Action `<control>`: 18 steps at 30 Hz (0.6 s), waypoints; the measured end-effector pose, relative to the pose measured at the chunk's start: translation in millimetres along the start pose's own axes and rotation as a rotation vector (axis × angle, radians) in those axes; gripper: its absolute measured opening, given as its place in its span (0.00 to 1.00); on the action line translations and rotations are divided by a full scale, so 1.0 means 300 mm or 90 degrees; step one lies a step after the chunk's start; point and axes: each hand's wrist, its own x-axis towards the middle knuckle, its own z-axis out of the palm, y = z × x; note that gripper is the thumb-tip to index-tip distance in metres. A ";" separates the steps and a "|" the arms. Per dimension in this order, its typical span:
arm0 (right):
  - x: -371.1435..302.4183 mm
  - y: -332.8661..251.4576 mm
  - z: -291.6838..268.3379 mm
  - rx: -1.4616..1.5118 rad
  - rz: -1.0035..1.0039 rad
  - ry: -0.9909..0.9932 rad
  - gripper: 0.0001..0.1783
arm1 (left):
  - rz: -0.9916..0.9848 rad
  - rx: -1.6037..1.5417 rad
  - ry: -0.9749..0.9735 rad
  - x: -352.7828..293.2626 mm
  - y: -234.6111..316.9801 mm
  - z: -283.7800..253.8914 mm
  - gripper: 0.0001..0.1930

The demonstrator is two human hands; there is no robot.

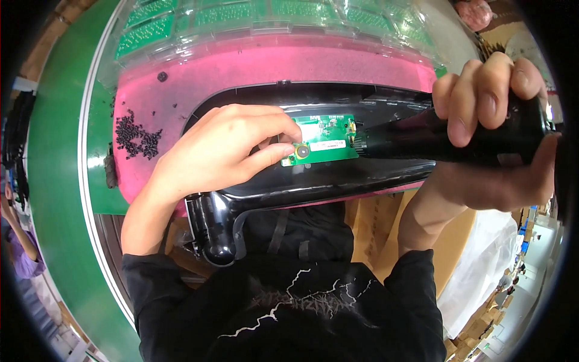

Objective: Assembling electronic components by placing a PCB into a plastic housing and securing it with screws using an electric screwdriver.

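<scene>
Left hand [220, 142]: palm down, our fingers narrow at the left edge of the green circuit board [329, 154]; we cannot tell whether they pinch.
Right hand [484, 99]: raised, our fingers wrapped around a black tapered tool [404, 136], tip beside the board.
Circuit board: within the black shell [344, 176], between our hands.

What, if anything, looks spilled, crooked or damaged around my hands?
The small black pieces on the pink mat, left of your left hand, lie loose in an uneven patch with a few strays, so they look spilled, though that may be deliberate. No damage is plain on the green circuit board.
</scene>
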 end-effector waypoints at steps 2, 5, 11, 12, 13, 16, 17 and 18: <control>0.000 -0.008 0.009 -0.003 -0.011 -0.011 0.26 | 0.069 0.016 0.066 -0.006 -0.002 0.004 0.05; 0.011 -0.049 -0.036 0.108 0.117 -0.029 0.22 | 0.012 0.007 0.220 -0.026 0.020 -0.036 0.05; 0.108 -0.043 -0.199 0.177 0.059 0.291 0.10 | -0.122 0.210 0.266 -0.020 -0.054 -0.064 0.13; 0.133 -0.020 -0.272 0.224 0.047 0.332 0.10 | -0.136 0.246 0.215 -0.017 -0.060 -0.055 0.16; 0.161 -0.003 -0.292 0.170 0.085 0.454 0.12 | -0.155 0.243 0.159 0.000 -0.070 -0.043 0.15; 0.197 0.106 -0.327 0.173 0.204 0.595 0.16 | -0.150 0.267 0.183 0.014 -0.071 -0.045 0.14; 0.186 0.125 -0.392 0.216 0.235 0.584 0.17 | -0.151 0.265 0.178 0.032 -0.067 -0.050 0.14; 0.163 0.155 -0.447 0.213 0.285 0.509 0.17 | -0.154 0.265 0.179 0.021 -0.072 -0.057 0.13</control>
